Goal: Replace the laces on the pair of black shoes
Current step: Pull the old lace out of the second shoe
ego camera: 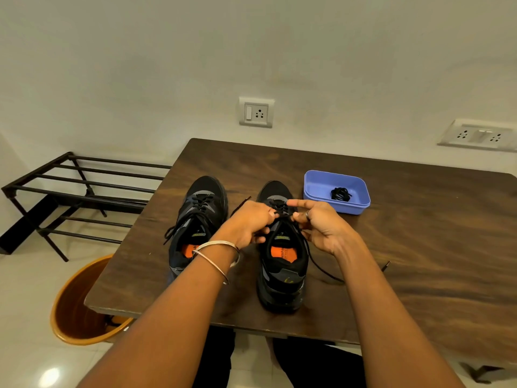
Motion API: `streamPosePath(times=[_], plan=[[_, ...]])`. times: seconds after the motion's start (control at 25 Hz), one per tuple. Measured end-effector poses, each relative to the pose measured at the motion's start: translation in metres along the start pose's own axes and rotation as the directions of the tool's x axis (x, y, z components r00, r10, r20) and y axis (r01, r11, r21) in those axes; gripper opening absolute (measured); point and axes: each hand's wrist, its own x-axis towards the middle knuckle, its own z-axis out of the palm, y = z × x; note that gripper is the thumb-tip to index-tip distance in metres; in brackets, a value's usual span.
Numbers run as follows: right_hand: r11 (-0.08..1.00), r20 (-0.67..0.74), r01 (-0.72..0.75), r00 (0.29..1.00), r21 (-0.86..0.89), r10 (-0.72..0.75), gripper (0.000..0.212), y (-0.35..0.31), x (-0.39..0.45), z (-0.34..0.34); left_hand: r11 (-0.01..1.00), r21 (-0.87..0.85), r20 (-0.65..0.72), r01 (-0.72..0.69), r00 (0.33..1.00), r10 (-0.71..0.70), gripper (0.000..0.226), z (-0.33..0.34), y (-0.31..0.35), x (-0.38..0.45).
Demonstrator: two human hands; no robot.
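Note:
Two black shoes with orange insoles stand side by side on the dark wooden table (405, 247), toes pointing away from me. The left shoe (195, 225) is laced, its ends loose. Over the right shoe (282, 264), my left hand (249, 225) and my right hand (316, 222) both pinch its black lace (316, 264) at the upper eyelets. One lace end trails over the table to the right of the shoe; another sticks out behind my left hand. A bundled black lace (340, 194) lies in a blue plastic tray (316, 186) at the right.
A black metal shoe rack (81, 189) stands on the floor to the left of the table. An orange bin (75, 303) sits under the table's left front corner. Wall sockets (256, 112) are on the wall behind.

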Motion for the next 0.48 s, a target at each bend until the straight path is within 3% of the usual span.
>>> streamPosePath(times=[0.08, 0.28, 0.36, 0.48], plan=[[0.998, 0.021, 0.001, 1.0, 0.063, -0.002, 0.045, 0.002, 0.001, 0.0, 0.993, -0.046, 0.04, 0.104, 0.994, -0.102, 0.02, 0.0, 0.001, 0.001], [0.97, 0.162, -0.086, 0.986, 0.227, 0.049, 0.048, 0.004, -0.002, -0.007, 0.987, -0.094, 0.078, 0.133, 0.989, -0.126, 0.019, -0.004, 0.008, -0.003], [0.982, 0.235, -0.091, 0.971, 0.166, 0.051, 0.044, 0.0, -0.008, -0.007, 0.977, -0.155, 0.121, 0.148, 0.984, -0.13, 0.031, -0.011, 0.015, -0.011], [1.0, 0.278, 0.026, 0.96, -0.016, -0.02, 0.029, -0.012, -0.023, -0.008, 0.97, -0.226, 0.129, 0.091, 0.99, -0.062, 0.049, -0.019, 0.024, -0.018]])
